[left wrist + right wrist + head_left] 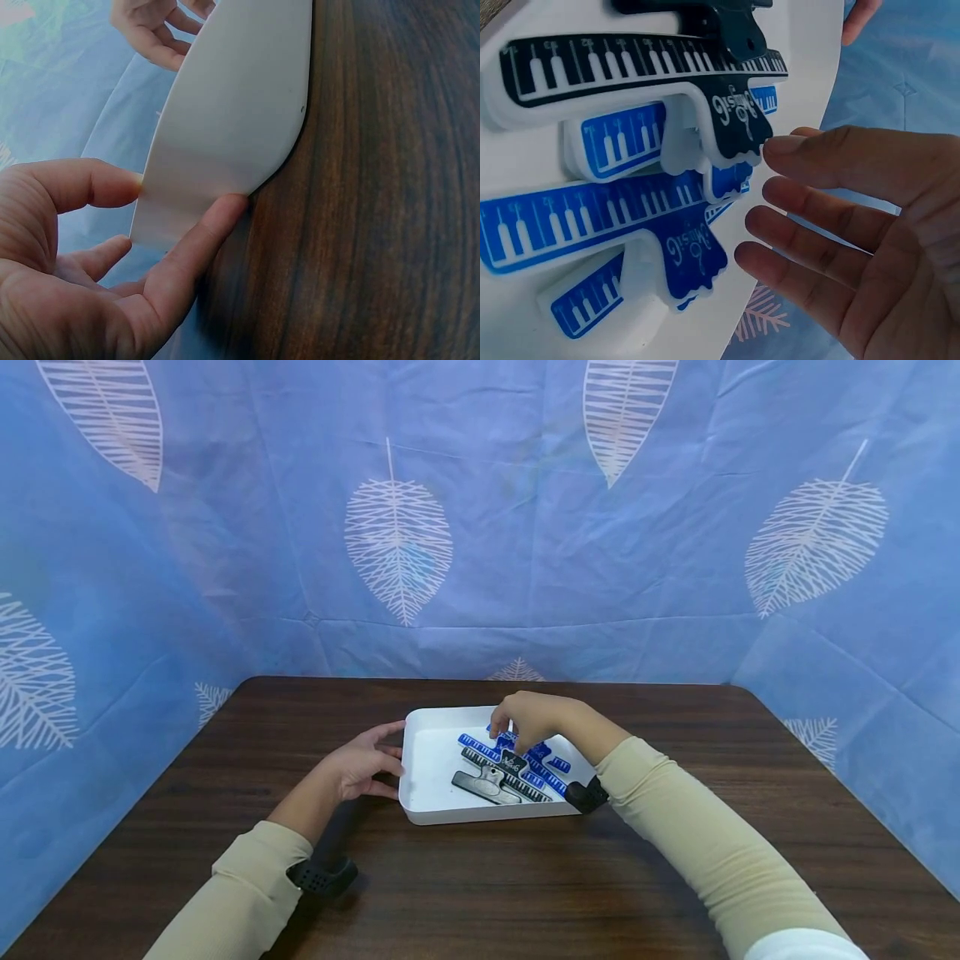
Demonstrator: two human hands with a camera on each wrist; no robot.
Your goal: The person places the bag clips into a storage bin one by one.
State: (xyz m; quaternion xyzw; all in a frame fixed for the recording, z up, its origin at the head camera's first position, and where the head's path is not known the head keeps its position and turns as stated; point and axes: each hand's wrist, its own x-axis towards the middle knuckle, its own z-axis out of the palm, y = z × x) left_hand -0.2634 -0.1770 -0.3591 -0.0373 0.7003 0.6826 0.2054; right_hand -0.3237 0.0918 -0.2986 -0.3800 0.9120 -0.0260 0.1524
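Observation:
A white tray (427, 760) holds several wide music clips with piano-key patterns. My left hand (363, 766) is at the tray's left end; in the left wrist view its fingertips (225, 212) touch the outer wall and rim. My right hand (536, 718) is over the tray, its fingers pointing down at the clips. In the right wrist view, its thumb and fingers (810, 157) are spread beside the handles of a black music clip (735, 112) and a blue music clip (682, 247), gripping nothing. A plainer dark clip (483, 787) lies nearest the tray's front.
The tray stands on a dark wooden table (480, 893). Behind and beside the table hangs a blue cloth (525, 543) with white leaf prints. A black band (322, 874) is around the left wrist.

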